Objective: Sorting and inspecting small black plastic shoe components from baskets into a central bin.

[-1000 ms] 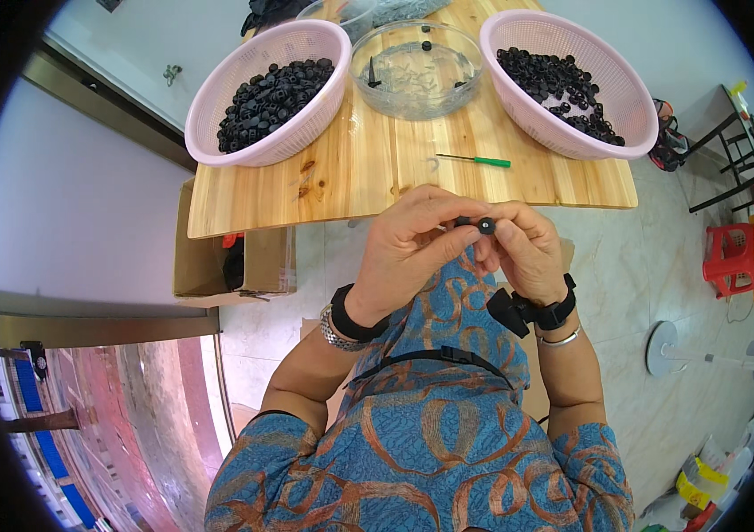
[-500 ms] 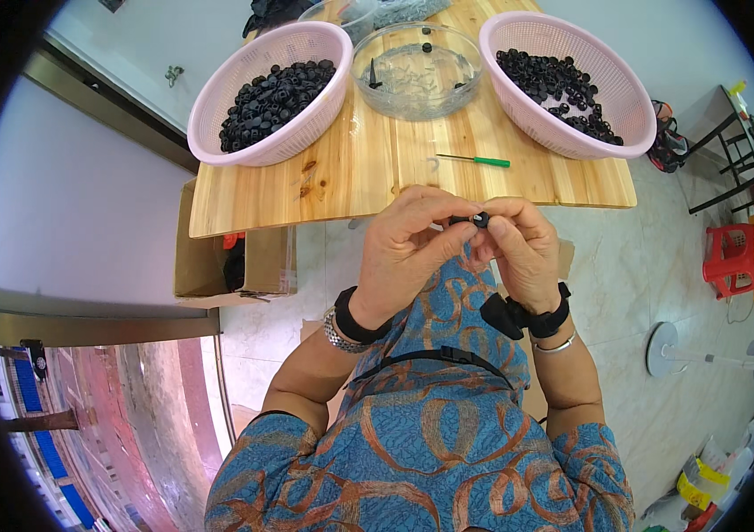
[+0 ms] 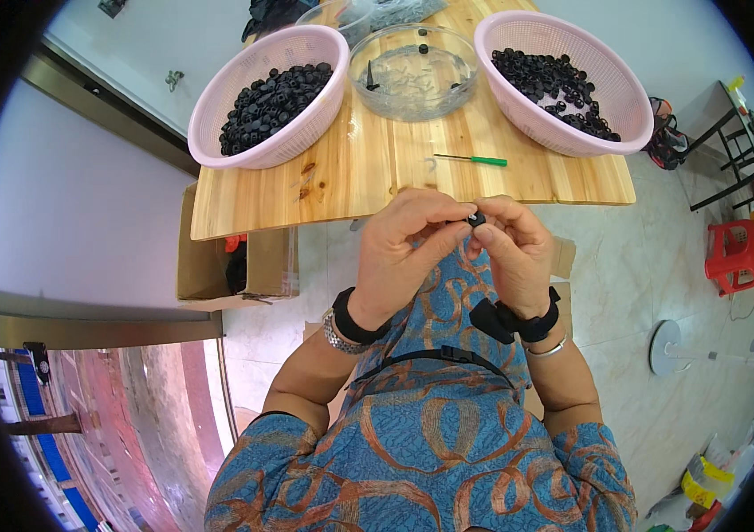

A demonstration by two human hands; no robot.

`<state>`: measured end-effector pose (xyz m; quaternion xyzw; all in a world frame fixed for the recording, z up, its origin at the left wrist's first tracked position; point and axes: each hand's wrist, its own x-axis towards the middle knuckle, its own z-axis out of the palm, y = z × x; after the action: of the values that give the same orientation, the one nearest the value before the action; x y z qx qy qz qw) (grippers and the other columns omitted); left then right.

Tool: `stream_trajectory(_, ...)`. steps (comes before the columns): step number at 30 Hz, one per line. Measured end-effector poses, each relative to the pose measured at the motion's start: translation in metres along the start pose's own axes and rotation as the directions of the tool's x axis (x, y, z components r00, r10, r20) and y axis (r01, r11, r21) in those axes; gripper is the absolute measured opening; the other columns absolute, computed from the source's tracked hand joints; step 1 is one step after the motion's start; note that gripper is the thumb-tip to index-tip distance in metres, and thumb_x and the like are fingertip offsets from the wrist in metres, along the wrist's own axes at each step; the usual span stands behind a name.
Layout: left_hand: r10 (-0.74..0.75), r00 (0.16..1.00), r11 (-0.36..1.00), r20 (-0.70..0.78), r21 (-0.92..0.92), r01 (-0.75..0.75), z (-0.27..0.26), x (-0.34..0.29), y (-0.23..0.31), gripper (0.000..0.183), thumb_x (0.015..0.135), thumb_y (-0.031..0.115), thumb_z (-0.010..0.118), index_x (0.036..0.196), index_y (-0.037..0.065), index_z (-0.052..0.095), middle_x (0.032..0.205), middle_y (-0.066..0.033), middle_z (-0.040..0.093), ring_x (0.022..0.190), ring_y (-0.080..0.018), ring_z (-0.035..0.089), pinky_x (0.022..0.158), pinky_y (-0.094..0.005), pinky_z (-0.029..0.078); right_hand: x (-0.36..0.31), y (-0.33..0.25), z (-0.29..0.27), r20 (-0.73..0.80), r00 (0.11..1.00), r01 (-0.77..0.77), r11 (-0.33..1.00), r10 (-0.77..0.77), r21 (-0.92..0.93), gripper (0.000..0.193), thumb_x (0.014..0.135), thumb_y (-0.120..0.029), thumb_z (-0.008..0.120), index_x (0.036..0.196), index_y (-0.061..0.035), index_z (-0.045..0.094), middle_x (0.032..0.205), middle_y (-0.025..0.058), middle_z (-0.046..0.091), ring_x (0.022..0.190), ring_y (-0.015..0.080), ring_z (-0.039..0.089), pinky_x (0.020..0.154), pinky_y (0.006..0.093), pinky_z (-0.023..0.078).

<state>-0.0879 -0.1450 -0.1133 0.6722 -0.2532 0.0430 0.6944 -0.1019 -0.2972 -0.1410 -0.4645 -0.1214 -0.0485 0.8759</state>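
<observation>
A small round black plastic part [image 3: 476, 219] with a pale bit at its top sits between the fingertips of both hands, just off the near edge of the table. My left hand [image 3: 414, 248] pinches at its left side, where finger and thumb cover much of what they grip. From the other side, thumb and forefinger of my right hand [image 3: 516, 246] close on the same part. Beyond the hands, a green-handled screwdriver [image 3: 488, 161] lies on the wooden table [image 3: 377, 182].
Pink baskets [image 3: 208, 124] [image 3: 634, 124] of small black parts stand left and right. Between them is a clear round dish [image 3: 417, 111] holding small clear pieces and a few black ones. A cardboard box [image 3: 270, 262] sits below the table's left side; a red stool [image 3: 736, 257] stands right.
My hands have drawn slightly closer together around the black part, and the fingertips now cover more of it. On the table nothing has been moved.
</observation>
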Motion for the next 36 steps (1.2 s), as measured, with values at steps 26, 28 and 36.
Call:
stream_trajectory(26, -0.512, 0.856, 0.437, 0.070, -0.837, 0.330, -0.008, -0.002, -0.014, 0.020, 0.086, -0.002, 0.050, 0.106, -0.002, 0.051, 0.108, -0.0174, 0.056, 0.098, -0.0209, 0.059, 0.081, -0.0226, 0.053, 0.004, -0.015, -0.002, 0.044, 0.998, -0.038, 0.978, 0.048, -0.204, 0.021, 0.082, 0.001, 0.058, 0.103, 0.0028, 0.054, 0.092, 0.0061, 0.057, 0.074, 0.0083, 0.056, 0.061, 0.0187, 0.048)
stream_trajectory(28, -0.516, 0.854, 0.414, 0.069, -0.853, 0.319, -0.008, -0.002, -0.014, 0.020, 0.086, -0.002, 0.049, 0.106, -0.002, 0.051, 0.108, -0.0177, 0.056, 0.100, -0.0206, 0.058, 0.081, -0.0219, 0.053, 0.005, -0.013, 0.000, 0.053, 0.998, -0.003, 0.971, 0.016, -0.238, 0.021, 0.082, 0.001, 0.058, 0.102, 0.0031, 0.054, 0.094, 0.0065, 0.057, 0.076, 0.0087, 0.056, 0.062, 0.0189, 0.048)
stream_trajectory(36, -0.444, 0.888, 0.404, 0.120, -0.857, 0.318, -0.010, -0.006, -0.017, 0.037, 0.088, 0.002, 0.048, 0.124, 0.000, 0.042, 0.107, -0.0101, 0.057, 0.098, -0.0161, 0.057, 0.080, -0.0222, 0.052, 0.005, -0.008, 0.005, 0.048, 0.994, 0.106, 0.921, -0.095, -0.375, 0.019, 0.080, 0.001, 0.059, 0.099, 0.0028, 0.057, 0.095, 0.0081, 0.056, 0.079, 0.0105, 0.055, 0.064, 0.0205, 0.048)
